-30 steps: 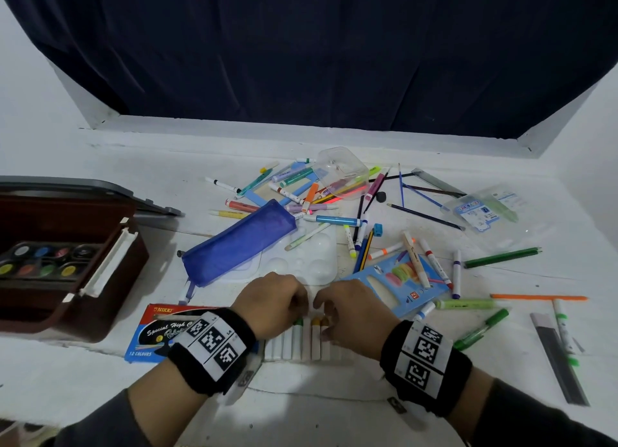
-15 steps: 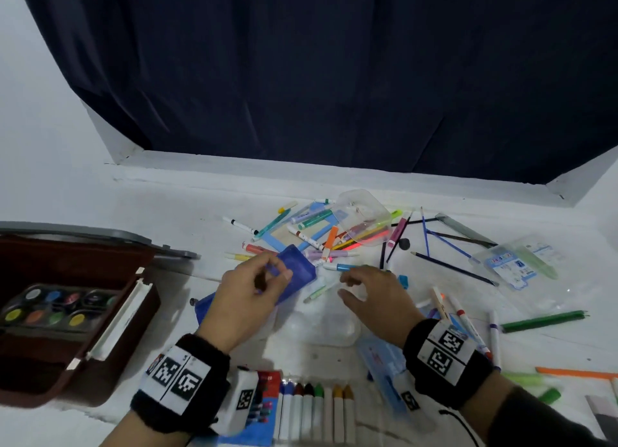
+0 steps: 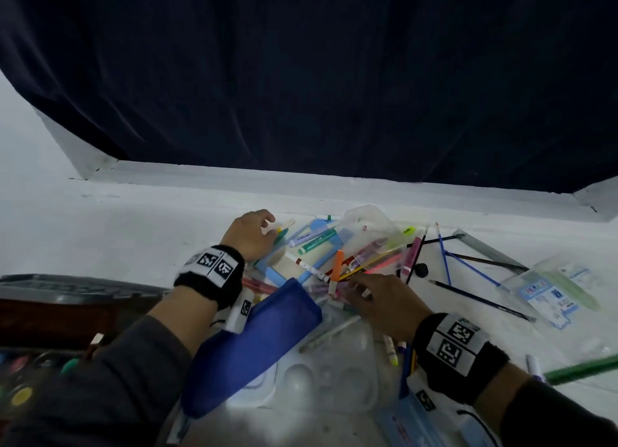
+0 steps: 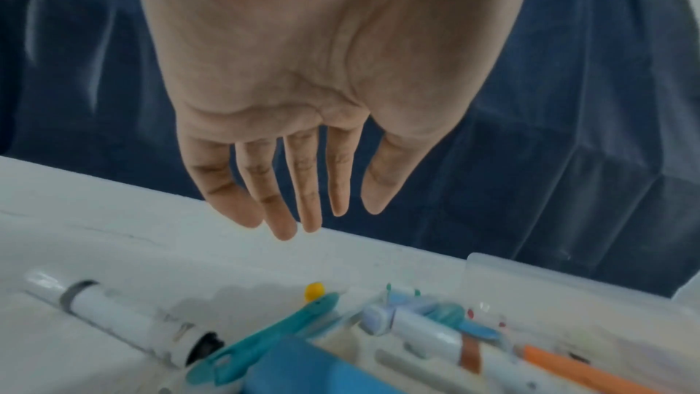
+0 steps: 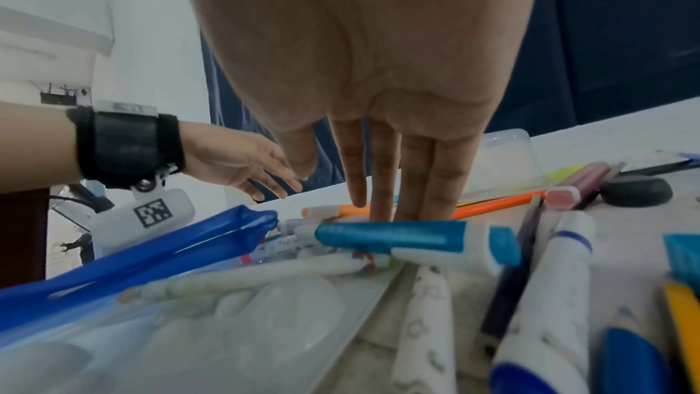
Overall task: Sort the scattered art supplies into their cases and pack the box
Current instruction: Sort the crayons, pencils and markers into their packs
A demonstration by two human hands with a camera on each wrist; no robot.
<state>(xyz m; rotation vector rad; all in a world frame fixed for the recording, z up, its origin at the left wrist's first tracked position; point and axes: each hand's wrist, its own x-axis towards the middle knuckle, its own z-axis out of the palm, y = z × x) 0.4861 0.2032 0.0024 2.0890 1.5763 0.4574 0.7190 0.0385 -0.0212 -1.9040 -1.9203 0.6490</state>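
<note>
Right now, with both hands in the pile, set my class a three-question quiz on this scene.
1. True or false: the left hand grips a marker.
2. Which thing lies under the left forearm? A. blue pouch B. green pencil C. black eraser
3. Fill in: the right hand's fingers reach down among the ____.

Key: 1 false, its fingers are straight and hold nothing; 2 A; 3 markers.

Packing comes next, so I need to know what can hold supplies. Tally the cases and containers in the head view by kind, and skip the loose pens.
Blue pouch: 1
Clear tub: 1
Brown box: 1
Clear packet: 1
Light blue pack, cut off at the bottom edge: 1
Total: 5
</note>
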